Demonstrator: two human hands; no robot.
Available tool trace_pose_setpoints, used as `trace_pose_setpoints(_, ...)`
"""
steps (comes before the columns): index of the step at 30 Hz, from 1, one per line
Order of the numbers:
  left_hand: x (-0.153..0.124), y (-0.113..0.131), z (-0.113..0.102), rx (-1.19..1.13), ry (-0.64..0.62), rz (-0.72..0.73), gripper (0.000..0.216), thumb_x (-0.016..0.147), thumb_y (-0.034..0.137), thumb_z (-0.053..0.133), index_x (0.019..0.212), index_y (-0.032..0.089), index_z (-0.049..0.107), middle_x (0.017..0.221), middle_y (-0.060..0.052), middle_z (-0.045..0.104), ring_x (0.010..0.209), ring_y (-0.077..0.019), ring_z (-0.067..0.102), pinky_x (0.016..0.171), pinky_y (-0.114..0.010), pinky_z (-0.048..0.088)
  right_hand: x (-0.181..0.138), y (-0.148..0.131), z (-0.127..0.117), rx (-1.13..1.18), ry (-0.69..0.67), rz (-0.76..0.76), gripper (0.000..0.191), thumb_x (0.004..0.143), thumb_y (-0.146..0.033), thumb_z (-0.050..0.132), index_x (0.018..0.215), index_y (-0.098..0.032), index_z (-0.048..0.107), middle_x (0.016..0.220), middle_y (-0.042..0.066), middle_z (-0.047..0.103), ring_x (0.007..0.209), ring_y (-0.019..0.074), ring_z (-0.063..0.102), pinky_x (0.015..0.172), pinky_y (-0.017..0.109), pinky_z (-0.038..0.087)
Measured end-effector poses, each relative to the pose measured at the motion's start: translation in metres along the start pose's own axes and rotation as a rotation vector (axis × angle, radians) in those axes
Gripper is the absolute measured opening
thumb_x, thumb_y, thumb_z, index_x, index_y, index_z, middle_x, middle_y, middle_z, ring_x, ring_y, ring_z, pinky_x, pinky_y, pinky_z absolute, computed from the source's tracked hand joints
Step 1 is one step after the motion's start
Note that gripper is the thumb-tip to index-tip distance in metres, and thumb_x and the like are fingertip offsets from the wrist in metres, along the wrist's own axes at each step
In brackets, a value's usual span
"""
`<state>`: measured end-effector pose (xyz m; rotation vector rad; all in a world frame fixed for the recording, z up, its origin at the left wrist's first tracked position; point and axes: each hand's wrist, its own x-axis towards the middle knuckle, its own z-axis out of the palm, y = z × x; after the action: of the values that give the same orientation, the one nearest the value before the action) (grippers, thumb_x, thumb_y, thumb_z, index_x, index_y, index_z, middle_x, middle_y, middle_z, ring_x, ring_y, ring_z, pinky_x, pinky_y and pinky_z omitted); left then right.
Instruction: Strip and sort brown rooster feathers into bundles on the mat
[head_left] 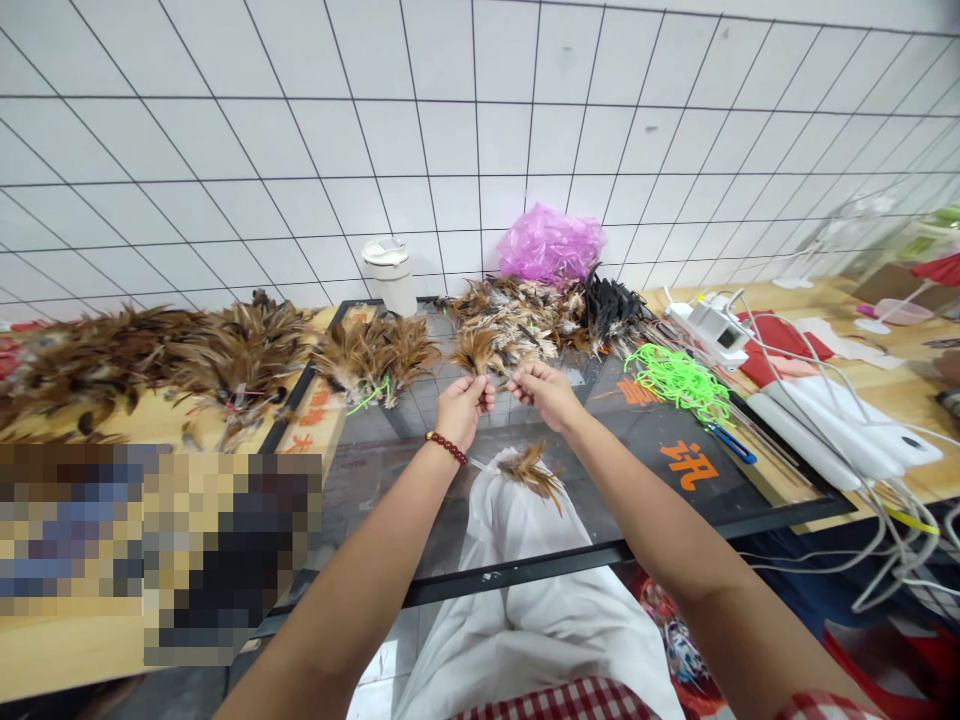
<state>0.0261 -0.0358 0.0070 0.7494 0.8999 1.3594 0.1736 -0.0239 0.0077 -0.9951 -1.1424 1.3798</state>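
My left hand (462, 408), with a dark red bead bracelet (448, 448) at its wrist, pinches the base of a small brown feather bunch (475, 348), whose tips fan upward. Just to its right, my right hand (546, 394) is closed in a pinch. Whatever sits between its fingertips is too small to make out. Below both hands, a loose brown feather (534, 474) rests on white cloth (499, 500). Behind them lies a pile of mixed brown and pale feathers (517, 318), with black feathers (611, 305) at its right end.
Left of the hands lie a feather bundle (382, 355) with green string and longer brown feathers (240, 350). A white cup (391, 275) and pink plastic bag (553, 243) stand by the wall. Green cord (679, 385), a blue-handled tool (731, 443) and white power strip (712, 325) are right.
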Motion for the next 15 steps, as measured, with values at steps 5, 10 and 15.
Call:
trace_pose_setpoints(5,-0.0035,-0.0019,0.0034,0.124,-0.062,0.011,0.021,0.067,0.027,0.071,0.068,0.009,0.060,0.058,-0.002,0.060,0.047,-0.0084,0.053,0.047,-0.023,0.045,-0.0022,0.0054,0.0069,0.041,-0.111,-0.088,0.028,0.062,-0.039,0.073,0.072,-0.017,0.058,0.065,-0.003,0.060,0.055,0.0066,0.049,0.055,0.020,0.037)
trace_pose_setpoints(10,-0.0042,-0.0036,0.0042,0.181,-0.085,-0.018,0.023,0.067,0.029,0.072,0.068,0.009,0.060,0.058,-0.004,0.061,0.047,-0.0099,0.055,0.047,-0.025,0.047,-0.0006,0.0078,0.0075,0.017,-0.032,-0.167,0.030,0.063,-0.042,0.073,0.071,-0.018,0.057,0.058,-0.005,0.055,0.053,0.0070,0.046,0.055,0.022,0.038)
trace_pose_setpoints(15,-0.0045,-0.0036,0.0043,0.200,-0.085,-0.025,0.023,0.068,0.029,0.071,0.069,0.008,0.061,0.060,-0.005,0.063,0.049,-0.0108,0.057,0.049,-0.025,0.049,0.0001,0.0073,0.0063,0.000,0.013,-0.167,0.029,0.061,-0.039,0.074,0.070,-0.017,0.058,0.062,-0.002,0.062,0.058,0.0096,0.054,0.058,0.023,0.042)
